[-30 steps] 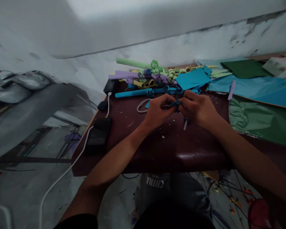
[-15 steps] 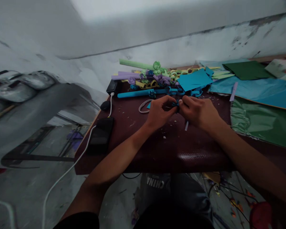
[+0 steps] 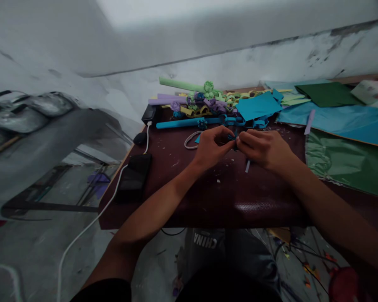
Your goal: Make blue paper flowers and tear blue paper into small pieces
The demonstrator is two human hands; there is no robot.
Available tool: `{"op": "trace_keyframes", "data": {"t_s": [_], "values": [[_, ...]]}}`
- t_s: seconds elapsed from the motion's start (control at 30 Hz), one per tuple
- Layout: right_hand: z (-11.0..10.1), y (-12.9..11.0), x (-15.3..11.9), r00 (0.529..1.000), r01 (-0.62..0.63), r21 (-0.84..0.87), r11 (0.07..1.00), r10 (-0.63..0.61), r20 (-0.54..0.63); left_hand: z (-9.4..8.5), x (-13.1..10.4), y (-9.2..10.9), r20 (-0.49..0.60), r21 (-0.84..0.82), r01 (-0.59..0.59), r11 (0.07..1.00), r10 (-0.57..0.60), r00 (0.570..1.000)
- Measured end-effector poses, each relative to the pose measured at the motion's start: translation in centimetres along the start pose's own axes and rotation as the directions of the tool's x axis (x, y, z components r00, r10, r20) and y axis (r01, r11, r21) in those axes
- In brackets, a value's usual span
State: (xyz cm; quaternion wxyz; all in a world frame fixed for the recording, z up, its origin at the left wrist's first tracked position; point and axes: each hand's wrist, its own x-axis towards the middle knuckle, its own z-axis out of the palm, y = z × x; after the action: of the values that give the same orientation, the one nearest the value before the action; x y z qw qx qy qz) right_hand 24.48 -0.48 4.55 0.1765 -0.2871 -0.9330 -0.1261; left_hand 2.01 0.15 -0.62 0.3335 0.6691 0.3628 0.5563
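Between thumb and fingers, my left hand (image 3: 211,146) pinches a small piece of folded blue paper (image 3: 231,137). My right hand (image 3: 262,147) is closed at the other side of the same piece, its fingertips meeting the left ones. Much of the paper is hidden by the fingers, so its full shape cannot be made out. Just beyond the hands lies a blue paper tube (image 3: 179,124) beside a blue paper chain (image 3: 233,121). A beige loop band (image 3: 189,141) rests left of my left hand, and a thin pale paper strip (image 3: 247,166) lies below my right hand.
Purple and green paper rolls (image 3: 181,84), paper flowers and chains are heaped at the back of the dark red table (image 3: 189,201). Blue sheets (image 3: 258,105) and a green packet (image 3: 340,163) lie right. A phone (image 3: 134,176) with a white cable (image 3: 91,224) sits left.
My right hand has turned slightly, its fingers now straighter against the blue paper. My left hand keeps its pinch in nearly the same place.
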Motion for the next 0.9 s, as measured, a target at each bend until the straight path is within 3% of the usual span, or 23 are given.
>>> {"op": "trace_keyframes", "data": {"t_s": [0.2, 0.37, 0.47, 0.53, 0.63, 0.73, 0.9], "values": [[0.3, 0.5, -0.2, 0.993, -0.031, -0.075, 0.997, 0.022, -0.113, -0.2, 0.0, -0.4, 0.014, -0.019, 0.033, 0.999, -0.033, 0.999], [0.3, 0.9, -0.4, 0.998, 0.064, -0.032, 0.997, -0.065, -0.028, 0.0, 0.0, -0.7, -0.002, -0.010, 0.021, 1.000, -0.021, 1.000], [0.3, 1.1, -0.4, 0.993, 0.090, -0.008, 0.996, -0.090, -0.072, 0.1, 0.0, -0.6, -0.008, -0.012, 0.010, 1.000, -0.010, 1.000], [0.6, 1.4, -0.4, 0.985, 0.091, 0.075, 0.993, -0.079, -0.151, 0.0, 0.0, -0.5, -0.001, -0.020, 0.008, 1.000, -0.008, 1.000], [1.1, 2.0, -0.3, 0.959, 0.036, 0.321, 0.947, 0.058, -0.279, -0.1, 0.1, -0.4, 0.019, -0.052, 0.019, 0.998, -0.018, 1.000], [1.5, 2.6, -0.1, 0.951, -0.003, 0.472, 0.882, 0.149, -0.272, -0.1, 0.1, -0.4, 0.041, -0.082, 0.021, 0.996, -0.018, 0.999], [1.8, 3.0, 0.0, 0.966, 0.044, 0.540, 0.840, 0.102, -0.238, -0.2, 0.1, -0.5, 0.031, -0.098, -0.013, 0.995, 0.016, 0.999]]}}
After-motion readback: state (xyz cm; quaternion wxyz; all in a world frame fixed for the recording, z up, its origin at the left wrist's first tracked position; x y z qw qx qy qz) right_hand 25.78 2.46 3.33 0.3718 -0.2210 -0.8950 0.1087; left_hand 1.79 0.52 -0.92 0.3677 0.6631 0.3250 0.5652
